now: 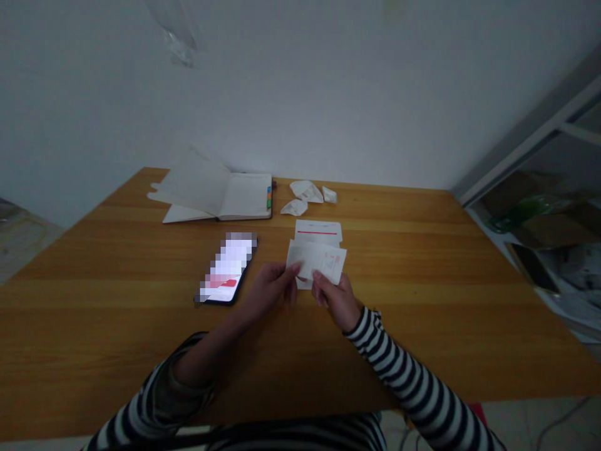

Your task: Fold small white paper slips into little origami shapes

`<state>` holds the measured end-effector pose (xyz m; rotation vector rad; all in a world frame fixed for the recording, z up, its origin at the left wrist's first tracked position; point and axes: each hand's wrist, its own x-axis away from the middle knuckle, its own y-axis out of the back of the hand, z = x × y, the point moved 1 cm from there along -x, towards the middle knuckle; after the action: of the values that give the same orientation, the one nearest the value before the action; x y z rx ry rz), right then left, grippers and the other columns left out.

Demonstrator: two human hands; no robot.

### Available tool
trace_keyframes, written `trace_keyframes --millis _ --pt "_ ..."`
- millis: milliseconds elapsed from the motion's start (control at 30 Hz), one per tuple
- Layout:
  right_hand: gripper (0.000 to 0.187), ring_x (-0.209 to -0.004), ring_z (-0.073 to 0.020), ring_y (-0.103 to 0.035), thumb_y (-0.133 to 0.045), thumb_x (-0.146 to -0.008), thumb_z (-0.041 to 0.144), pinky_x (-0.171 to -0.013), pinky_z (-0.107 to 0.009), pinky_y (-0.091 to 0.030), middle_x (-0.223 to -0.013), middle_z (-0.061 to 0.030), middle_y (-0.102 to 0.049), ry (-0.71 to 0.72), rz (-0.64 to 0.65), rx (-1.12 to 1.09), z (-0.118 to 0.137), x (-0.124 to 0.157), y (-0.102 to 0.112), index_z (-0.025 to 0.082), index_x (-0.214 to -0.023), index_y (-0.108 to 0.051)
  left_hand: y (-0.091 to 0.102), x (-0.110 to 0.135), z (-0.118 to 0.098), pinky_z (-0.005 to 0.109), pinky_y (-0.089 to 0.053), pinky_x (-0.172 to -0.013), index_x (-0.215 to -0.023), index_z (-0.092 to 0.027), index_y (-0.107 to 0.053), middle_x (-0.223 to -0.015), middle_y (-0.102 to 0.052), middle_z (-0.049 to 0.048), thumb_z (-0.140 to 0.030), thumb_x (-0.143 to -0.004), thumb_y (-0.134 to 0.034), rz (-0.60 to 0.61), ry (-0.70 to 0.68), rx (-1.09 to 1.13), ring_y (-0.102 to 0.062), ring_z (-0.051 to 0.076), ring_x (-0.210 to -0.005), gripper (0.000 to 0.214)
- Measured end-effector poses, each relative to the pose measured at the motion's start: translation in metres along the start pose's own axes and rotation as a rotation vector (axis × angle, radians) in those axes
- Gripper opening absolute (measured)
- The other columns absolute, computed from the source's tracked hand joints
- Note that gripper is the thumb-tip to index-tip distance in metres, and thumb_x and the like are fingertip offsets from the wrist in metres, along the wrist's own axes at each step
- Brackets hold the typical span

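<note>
Between my hands I hold a small white paper slip (323, 258) with red print near its right end. My left hand (273, 285) pinches its lower left part, thumb on top. At its lower middle edge, my right hand (337, 295) grips it the same way. Behind and partly under the slip, a white paper with a red line (318, 228) shows its upper part; the slip covers most of the rest. A lit smartphone (229, 268), its screen blurred out, lies left of my left hand.
An open notebook (248, 195) with coloured tabs and a raised page lies at the back left of the wooden table (422, 263). Several crumpled white paper pieces (306, 191) sit near the wall. Shelving with boxes (554, 216) stands beyond the right edge.
</note>
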<state>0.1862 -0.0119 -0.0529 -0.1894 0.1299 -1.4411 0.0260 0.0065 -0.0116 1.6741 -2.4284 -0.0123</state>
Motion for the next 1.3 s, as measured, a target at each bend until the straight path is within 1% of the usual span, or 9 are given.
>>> trace_keyframes --millis 200,300,500,700,833,967,1067,1167,1300 --pt "0.049 -0.037 -0.0067 -0.039 -0.063 -0.088 0.045 -0.038 -0.022 -0.026 -0.042 0.0046 -0.044 -0.071 0.119 -0.091 0.007 -0.005 0.012 0.018 -0.05 -0.05 0.009 -0.003 0.005 0.028 -0.049 -0.049 -0.074 -0.012 -0.068 -0.057 -0.07 0.0099 -0.076 -0.087 -0.043 0.245 0.08 0.181 -0.064 0.018 -0.045 0.07" --pt "0.045 -0.032 -0.0049 -0.03 -0.071 -0.079 0.039 -0.034 -0.021 -0.02 -0.038 0.0097 -0.033 -0.182 0.225 -0.163 0.014 -0.01 0.028 0.02 -0.049 -0.043 0.014 -0.006 0.011 0.031 -0.053 -0.059 -0.088 -0.011 -0.071 -0.07 -0.074 0.0124 -0.082 -0.087 -0.028 0.211 0.121 0.238 -0.07 0.022 -0.06 0.083" --pt "0.026 -0.035 -0.0052 -0.031 -0.075 -0.075 0.038 -0.034 -0.019 -0.022 -0.045 0.0101 -0.044 -0.322 0.491 -0.02 0.01 -0.016 0.042 0.017 -0.075 -0.059 0.005 -0.004 0.015 0.03 -0.054 -0.07 -0.125 -0.018 -0.061 -0.091 -0.077 0.0073 -0.046 -0.076 -0.08 0.245 0.099 0.22 -0.072 0.023 -0.081 0.06" --pt "0.045 -0.054 -0.0093 -0.047 -0.076 -0.078 0.041 -0.049 -0.02 -0.04 -0.064 0.008 -0.052 0.054 -0.013 0.014 0.0 -0.016 0.017 0.022 -0.116 -0.06 -0.012 -0.001 0.014 0.023 -0.047 -0.047 -0.151 -0.017 -0.023 -0.066 -0.068 -0.001 -0.046 -0.08 -0.074 -0.258 0.021 0.139 -0.066 0.019 -0.054 0.092" --pt "0.047 -0.059 -0.0117 -0.052 -0.067 -0.086 0.045 -0.053 -0.023 -0.043 -0.07 0.0032 -0.061 0.128 -0.046 0.092 0.007 -0.016 0.022 0.022 -0.127 -0.064 -0.004 -0.002 0.007 0.033 -0.059 -0.066 -0.157 -0.025 -0.001 -0.087 -0.072 0.003 -0.041 -0.084 -0.072 -0.192 -0.119 0.164 -0.071 0.021 -0.072 0.103" --pt "0.03 -0.083 -0.0175 -0.065 -0.069 -0.085 0.043 -0.072 -0.029 -0.049 -0.094 -0.0058 -0.076 0.12 0.108 0.138 0.015 -0.019 0.035 0.022 -0.105 -0.078 0.013 -0.003 0.003 0.043 -0.056 -0.092 -0.149 -0.034 -0.036 -0.137 -0.054 0.012 -0.038 -0.075 -0.082 -0.097 -0.377 -0.143 -0.063 0.027 -0.114 0.087" --pt "0.03 -0.057 -0.0111 -0.054 -0.074 -0.081 0.043 -0.054 -0.023 -0.042 -0.074 -0.0013 -0.073 0.054 0.038 0.089 0.015 -0.019 0.036 0.021 -0.101 -0.079 0.017 -0.002 0.004 0.052 -0.042 -0.111 -0.126 -0.033 -0.066 -0.146 -0.043 0.0101 -0.037 -0.072 -0.086 0.025 -0.494 -0.422 -0.043 0.034 -0.137 0.058" --pt "0.031 -0.047 -0.0074 -0.041 -0.076 -0.078 0.043 -0.044 -0.019 -0.031 -0.062 0.0024 -0.065 0.007 -0.022 0.019 0.012 -0.018 0.033 0.02 -0.098 -0.079 0.014 -0.001 0.006 0.054 -0.037 -0.115 -0.121 -0.033 -0.07 -0.149 -0.039 0.0098 -0.038 -0.071 -0.086 0.105 -0.526 -0.499 -0.039 0.035 -0.14 0.052" --pt "0.034 -0.052 -0.0085 -0.048 -0.074 -0.08 0.05 -0.047 -0.019 -0.037 -0.065 -0.0003 -0.066 -0.016 -0.004 -0.032 0.015 -0.017 0.033 0.017 -0.089 -0.08 0.013 0.0 0.006 0.053 -0.039 -0.114 -0.129 -0.033 -0.066 -0.15 -0.04 0.0101 -0.035 -0.076 -0.083 0.108 -0.52 -0.508 -0.041 0.033 -0.139 0.056"
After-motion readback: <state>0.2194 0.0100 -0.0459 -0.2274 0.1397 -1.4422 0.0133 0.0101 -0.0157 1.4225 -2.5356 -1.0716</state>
